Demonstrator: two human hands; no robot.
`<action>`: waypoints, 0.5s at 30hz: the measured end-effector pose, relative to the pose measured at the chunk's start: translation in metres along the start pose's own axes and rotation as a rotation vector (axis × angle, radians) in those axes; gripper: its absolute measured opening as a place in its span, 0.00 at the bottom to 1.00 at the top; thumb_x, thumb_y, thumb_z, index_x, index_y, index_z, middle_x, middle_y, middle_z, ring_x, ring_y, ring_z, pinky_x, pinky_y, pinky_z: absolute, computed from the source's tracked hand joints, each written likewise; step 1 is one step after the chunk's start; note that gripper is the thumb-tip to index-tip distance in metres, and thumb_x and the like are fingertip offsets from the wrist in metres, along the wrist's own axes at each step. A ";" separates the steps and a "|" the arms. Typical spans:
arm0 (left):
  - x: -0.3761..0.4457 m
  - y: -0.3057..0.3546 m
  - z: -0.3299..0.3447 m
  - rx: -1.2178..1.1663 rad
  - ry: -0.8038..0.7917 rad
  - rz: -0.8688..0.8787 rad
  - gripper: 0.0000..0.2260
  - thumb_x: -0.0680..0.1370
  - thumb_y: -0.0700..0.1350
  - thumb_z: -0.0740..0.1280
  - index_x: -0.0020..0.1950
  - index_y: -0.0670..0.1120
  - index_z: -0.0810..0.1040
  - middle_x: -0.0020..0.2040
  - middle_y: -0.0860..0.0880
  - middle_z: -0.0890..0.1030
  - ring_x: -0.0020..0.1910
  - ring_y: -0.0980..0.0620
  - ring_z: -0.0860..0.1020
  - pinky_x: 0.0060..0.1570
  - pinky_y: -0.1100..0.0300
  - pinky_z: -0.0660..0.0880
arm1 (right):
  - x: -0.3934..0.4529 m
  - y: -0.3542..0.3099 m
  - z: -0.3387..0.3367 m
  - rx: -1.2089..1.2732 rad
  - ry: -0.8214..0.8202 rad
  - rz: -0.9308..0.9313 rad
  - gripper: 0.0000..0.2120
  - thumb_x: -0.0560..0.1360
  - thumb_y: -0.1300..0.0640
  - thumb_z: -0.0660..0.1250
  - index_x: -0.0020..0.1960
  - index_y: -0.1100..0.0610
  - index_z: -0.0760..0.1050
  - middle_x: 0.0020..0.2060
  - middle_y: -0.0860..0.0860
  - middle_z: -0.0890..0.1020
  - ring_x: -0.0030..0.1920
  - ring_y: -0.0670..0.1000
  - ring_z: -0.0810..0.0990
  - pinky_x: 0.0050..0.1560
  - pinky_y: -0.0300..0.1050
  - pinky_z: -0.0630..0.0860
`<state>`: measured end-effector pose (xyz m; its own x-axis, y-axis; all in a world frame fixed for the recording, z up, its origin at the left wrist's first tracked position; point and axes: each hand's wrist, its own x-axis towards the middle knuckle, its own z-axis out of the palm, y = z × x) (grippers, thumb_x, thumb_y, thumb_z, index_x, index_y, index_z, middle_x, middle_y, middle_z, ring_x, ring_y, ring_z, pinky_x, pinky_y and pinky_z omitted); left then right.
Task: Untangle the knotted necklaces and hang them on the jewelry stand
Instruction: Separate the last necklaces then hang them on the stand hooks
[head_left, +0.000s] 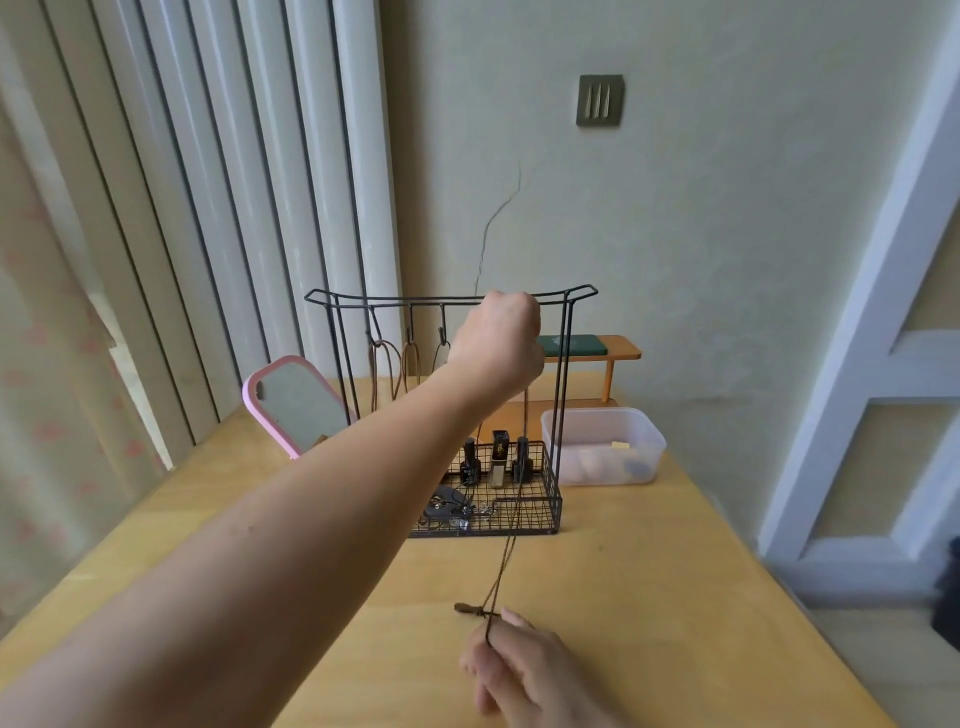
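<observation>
In wire basket (540, 512), 3 bottles (500, 457)

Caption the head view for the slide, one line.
Left hand lifts a brown cord necklace to the wire jewelry stand rail while right hand holds its lower end near the pendant.

left hand (501, 332): reaching up to the jewelry stand (563, 364) top rail, fist curled
right hand (524, 675): pinching the brown cord necklace (511, 545) low over the table (649, 597)
necklace: stretching taut between both hands

Taut brown necklace (511, 545) before wire stand (563, 395)
</observation>
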<state>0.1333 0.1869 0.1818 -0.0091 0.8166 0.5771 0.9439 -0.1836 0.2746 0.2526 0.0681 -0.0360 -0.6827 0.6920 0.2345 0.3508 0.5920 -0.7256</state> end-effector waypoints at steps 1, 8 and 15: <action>0.001 0.001 -0.001 0.011 0.000 0.002 0.11 0.74 0.32 0.66 0.53 0.42 0.81 0.48 0.43 0.80 0.43 0.42 0.79 0.44 0.49 0.82 | -0.001 0.000 0.002 0.051 0.080 0.038 0.09 0.81 0.45 0.58 0.48 0.48 0.72 0.32 0.46 0.79 0.36 0.43 0.77 0.54 0.32 0.71; 0.009 0.005 -0.010 0.037 -0.044 0.034 0.09 0.75 0.30 0.67 0.51 0.41 0.82 0.47 0.44 0.80 0.43 0.44 0.80 0.46 0.51 0.82 | 0.041 0.008 -0.017 0.038 0.306 0.528 0.46 0.71 0.42 0.74 0.80 0.53 0.53 0.69 0.48 0.70 0.69 0.49 0.71 0.68 0.46 0.69; 0.012 -0.004 -0.011 -0.026 -0.067 0.071 0.03 0.76 0.36 0.72 0.46 0.44 0.83 0.46 0.46 0.81 0.42 0.48 0.81 0.48 0.53 0.82 | 0.071 0.013 -0.020 -0.376 0.140 0.591 0.14 0.77 0.38 0.66 0.48 0.49 0.77 0.49 0.45 0.81 0.49 0.49 0.81 0.49 0.45 0.79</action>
<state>0.1262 0.1911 0.1958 0.0799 0.8357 0.5434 0.9326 -0.2552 0.2553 0.2220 0.1336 -0.0158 -0.2298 0.9728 -0.0298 0.8513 0.1861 -0.4906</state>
